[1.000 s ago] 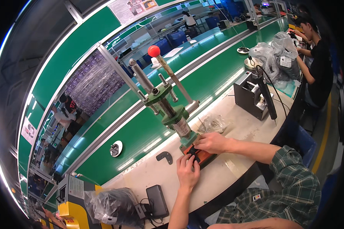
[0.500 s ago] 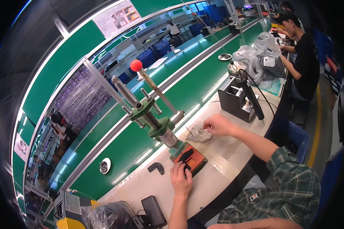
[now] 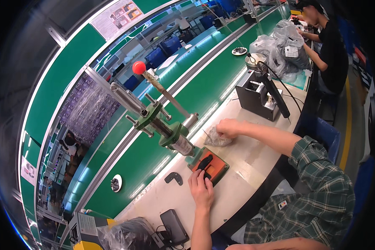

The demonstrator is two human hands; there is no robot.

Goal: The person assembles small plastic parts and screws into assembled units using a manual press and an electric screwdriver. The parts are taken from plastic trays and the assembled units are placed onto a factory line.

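Observation:
A green hand press (image 3: 171, 135) with a red-ball lever (image 3: 139, 68) stands before me. On its orange base plate (image 3: 217, 170) lies a curved black plastic part (image 3: 205, 162). My left hand (image 3: 201, 191) has its fingers closed on the near end of that part. Further right, my right hand (image 3: 230, 128) reaches into a small clear plastic bag (image 3: 217, 139) of tiny pieces. Its fingers are pressed together there, and whatever they hold is hidden. A flat black angled piece (image 3: 174, 178) rests on the bench left of the press.
A black device with a cylindrical tool (image 3: 260, 98) stands right of the bag. Large grey plastic bags (image 3: 285, 50) sit beyond it, near a co-worker (image 3: 331, 54). At lower left are a black box (image 3: 174, 226) and a bagged bundle (image 3: 127, 235). A white dish (image 3: 116, 183) lies on the green belt.
My right hand has moved down and left into the clear bag, its fingers now within the plastic. My left hand stays at the black part. The whole view has shifted slightly.

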